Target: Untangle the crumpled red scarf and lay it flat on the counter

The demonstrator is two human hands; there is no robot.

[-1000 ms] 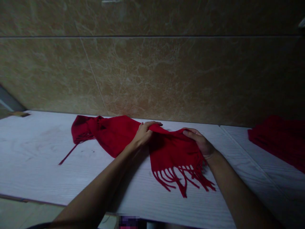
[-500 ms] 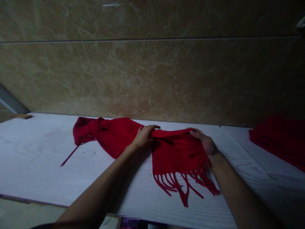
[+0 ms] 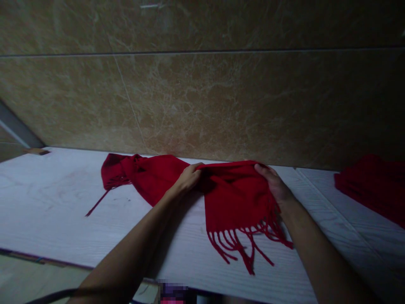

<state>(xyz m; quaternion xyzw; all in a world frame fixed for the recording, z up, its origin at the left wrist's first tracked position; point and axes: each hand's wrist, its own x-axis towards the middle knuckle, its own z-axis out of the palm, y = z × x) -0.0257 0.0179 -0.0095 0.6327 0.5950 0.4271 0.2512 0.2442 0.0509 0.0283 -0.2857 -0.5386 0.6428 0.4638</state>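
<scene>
Head view, left hand [image 3: 186,180], right hand [image 3: 276,186], fingers [image 3: 196,166] clamped on one red scarf [image 3: 236,200]

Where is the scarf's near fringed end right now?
Head view, centre-right: the near fringed end of the red scarf lies on the white table, just below the right hand.

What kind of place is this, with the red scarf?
Probably an indoor work spot, perhaps a small workshop: a white wood-grain table against a marble-look tiled wall, a red fringed scarf in the left hand and right hand, more red cloth at right.
</scene>
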